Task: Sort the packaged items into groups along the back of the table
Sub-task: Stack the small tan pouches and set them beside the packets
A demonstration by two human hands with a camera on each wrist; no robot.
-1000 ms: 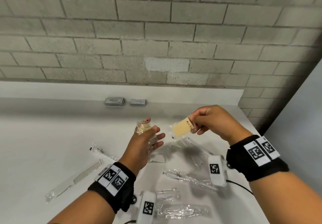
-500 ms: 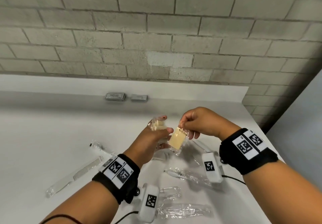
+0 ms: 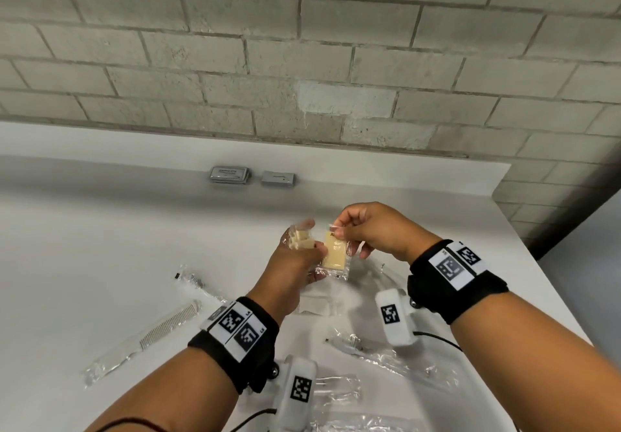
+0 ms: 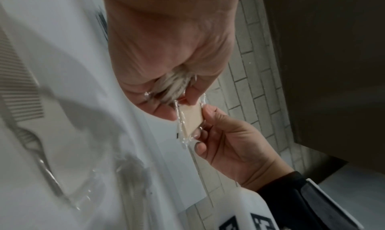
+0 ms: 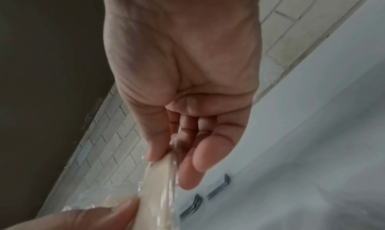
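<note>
My left hand [image 3: 304,256] grips a small stack of cream soap bars in clear wrap [image 3: 300,240], seen bunched in its fingers as the soap stack [image 4: 177,83]. My right hand [image 3: 356,230] pinches the top edge of another wrapped cream soap bar [image 3: 334,255] and holds it against the left fingers; the same soap bar [image 4: 192,119] [image 5: 155,184] shows in both wrist views. Both hands hover above the middle of the white table [image 3: 100,246]. Two grey packets [image 3: 230,174] [image 3: 278,178] lie at the back by the wall.
A wrapped white comb [image 3: 148,337] lies at the left, with a small clear packet [image 3: 191,278] behind it. Several clear-wrapped items [image 3: 363,347] lie under and in front of my hands. The table's right edge [image 3: 551,277] runs close to my right arm. A brick wall backs the table.
My right hand has carried its soap bar leftward until it meets the left hand's fingers. The left hand has lifted slightly with its stack.
</note>
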